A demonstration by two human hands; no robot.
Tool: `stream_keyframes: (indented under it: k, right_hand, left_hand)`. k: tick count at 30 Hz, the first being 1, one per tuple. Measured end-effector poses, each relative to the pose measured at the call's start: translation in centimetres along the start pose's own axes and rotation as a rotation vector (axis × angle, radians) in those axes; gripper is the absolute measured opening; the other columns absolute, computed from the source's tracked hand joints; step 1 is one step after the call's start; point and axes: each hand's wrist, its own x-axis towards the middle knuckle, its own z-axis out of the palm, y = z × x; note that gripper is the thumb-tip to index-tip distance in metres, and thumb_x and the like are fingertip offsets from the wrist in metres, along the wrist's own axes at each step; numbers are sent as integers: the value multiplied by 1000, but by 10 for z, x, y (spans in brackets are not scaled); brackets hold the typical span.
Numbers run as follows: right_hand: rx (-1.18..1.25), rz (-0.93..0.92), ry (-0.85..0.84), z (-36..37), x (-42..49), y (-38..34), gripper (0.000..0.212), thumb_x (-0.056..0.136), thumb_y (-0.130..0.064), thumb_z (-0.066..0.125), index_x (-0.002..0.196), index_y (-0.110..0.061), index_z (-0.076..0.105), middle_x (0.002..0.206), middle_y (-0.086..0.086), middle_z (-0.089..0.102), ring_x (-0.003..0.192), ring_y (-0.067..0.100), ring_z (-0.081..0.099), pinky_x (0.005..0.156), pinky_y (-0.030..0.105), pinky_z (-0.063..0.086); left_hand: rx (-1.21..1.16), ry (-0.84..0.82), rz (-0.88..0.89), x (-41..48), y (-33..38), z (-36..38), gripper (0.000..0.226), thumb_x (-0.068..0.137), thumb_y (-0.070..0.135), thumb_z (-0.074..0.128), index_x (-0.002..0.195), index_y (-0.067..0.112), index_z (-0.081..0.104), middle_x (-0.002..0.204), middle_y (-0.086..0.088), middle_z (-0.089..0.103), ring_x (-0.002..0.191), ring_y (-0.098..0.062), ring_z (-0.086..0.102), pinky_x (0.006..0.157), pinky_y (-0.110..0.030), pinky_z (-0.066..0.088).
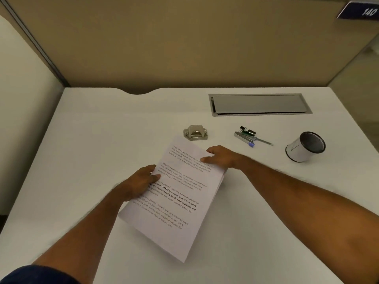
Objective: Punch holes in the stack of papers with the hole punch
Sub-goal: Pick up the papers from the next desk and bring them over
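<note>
The white desk is the biggest thing here. The hole punch sits on it past the middle, with a tan wall behind it. Next in size is the stack of papers. It lies on your side of the hole punch, and its far corner nearly reaches the punch. The long way of the stack runs from near you on the left up toward the right, so it sits crooked to the punch. A grey metal flap is set in the desk behind the punch and to its right. A white cup lies tipped on its side, well to the right of the punch.

Both your hands hold the stack. Your left hand pinches the long left edge with the thumb on top, on the near side of the punch. Your right hand grips the right edge up by the far end, thumb on top too. It is the hand closer to the punch (so it may be the handy one for pressing down later). I think your next job is to turn the stack a little and slide an edge into the punch's mouth, which seems to face you.

A small pile of black clips and a pen lies between the punch and the cup.

A bold line on the top sheet reads "community bonds, local traditions". A little blue sign, far behind the punch and to its right, says "140". I can't read any name on the punch.
</note>
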Motion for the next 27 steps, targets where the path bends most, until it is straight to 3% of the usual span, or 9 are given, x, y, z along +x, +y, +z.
stream_keyframes:
  k: [2,5,7,9,11,12,14,18,27]
  right_hand:
    - [66,9,-54,-10,-3,6,30,90,-27,65,113,-7,65,105,5,66,87,15,62,69,20,46]
    - [215,43,-68,-20,-7,20,26,91,-21,64,115,-10,64,100,-1,66,82,9,63,65,14,48]
    - [260,72,-60,-23,-6,31,34,91,-19,64,123,-8,60,111,3,66,82,6,63,66,13,48]
    - [298,102,-35,-25,-6,42,46,91,-19,65,132,-4,53,128,6,60,94,11,62,78,18,47]
    - [355,126,-19,-27,-7,54,51,91,-18,64,137,-4,48,134,3,53,110,17,57,91,24,43]
    - [401,134,-29,-29,-6,60,43,91,-17,64,132,-6,53,132,0,53,108,17,58,93,25,45]
    - [513,139,-46,-33,-5,72,22,91,-13,63,113,-13,62,128,5,62,96,15,65,86,24,52]
    - [645,164,-4,-39,-4,91,13,91,-12,62,105,-13,64,113,5,69,91,15,68,80,23,56]
    - [915,172,73,-20,0,120,28,95,-11,56,123,-7,60,118,9,68,98,20,69,85,29,56]
  left_hand:
    - [-5,-24,-10,7,7,4,61,84,48,70,135,19,53,127,-3,67,109,-25,68,99,-48,52]
    - [-13,-47,3,9,30,18,25,98,21,56,122,14,60,115,-7,73,101,-29,71,93,-47,55]
    - [-26,-84,1,17,39,23,22,99,20,56,119,14,62,112,-8,74,100,-31,72,91,-48,56]
    - [-12,-94,-9,24,46,24,18,98,23,57,113,17,64,108,-6,76,96,-27,73,88,-44,58]
    - [23,-95,-16,31,49,23,21,95,28,61,111,15,66,105,-5,76,95,-26,73,88,-42,58]
    - [28,-89,-17,35,50,22,26,93,31,63,111,12,66,105,-7,76,96,-28,73,89,-43,58]
    - [9,-66,-35,42,50,18,30,91,30,67,110,7,67,104,-12,75,95,-30,73,87,-43,58]
    - [-66,-23,-76,49,45,7,33,85,31,70,108,8,68,106,-14,75,92,-29,72,78,-38,58]
    - [-514,67,-60,57,29,22,37,99,30,49,123,4,62,117,-17,70,106,-34,67,84,-41,56]
